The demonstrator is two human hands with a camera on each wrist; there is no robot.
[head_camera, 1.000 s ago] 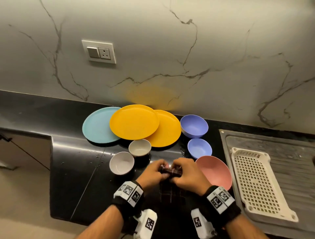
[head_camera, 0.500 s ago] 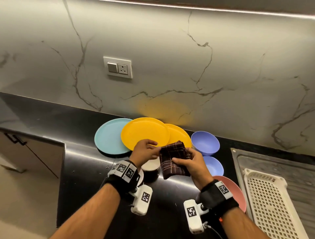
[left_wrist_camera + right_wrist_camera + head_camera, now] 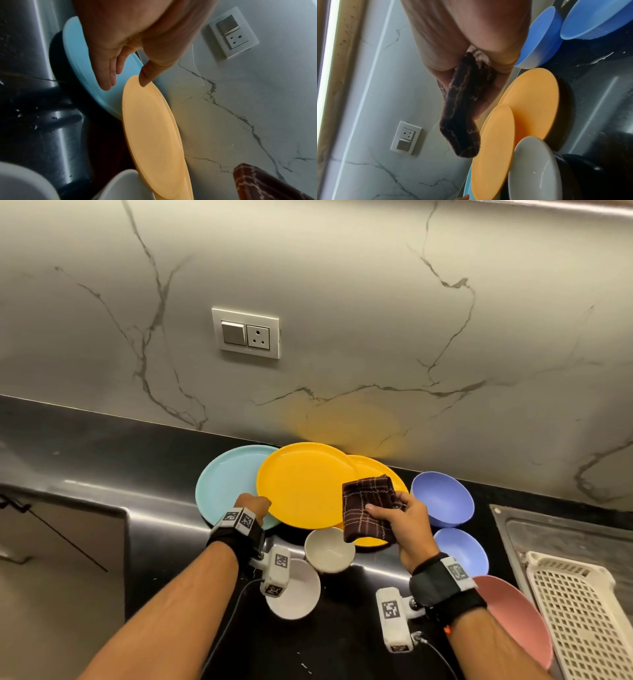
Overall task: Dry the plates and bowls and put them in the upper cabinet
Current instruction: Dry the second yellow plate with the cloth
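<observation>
Two hands are engaged: the left hand (image 3: 252, 506), fingers extended and thumb touching the top yellow plate (image 3: 305, 484) at frame centre, holds nothing, the right hand (image 3: 404, 522) grips the folded cloth (image 3: 368, 508); a one-edge lift risks sliding the plate onto the tabletop (image 3: 102, 440).

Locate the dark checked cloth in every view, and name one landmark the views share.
Head: cloth centre-right, held by the right hand over the yellow plates.
Left wrist: cloth in the bottom-right corner.
Right wrist: cloth at centre, hanging from the hand.
Shared landmark: wall socket.
</observation>
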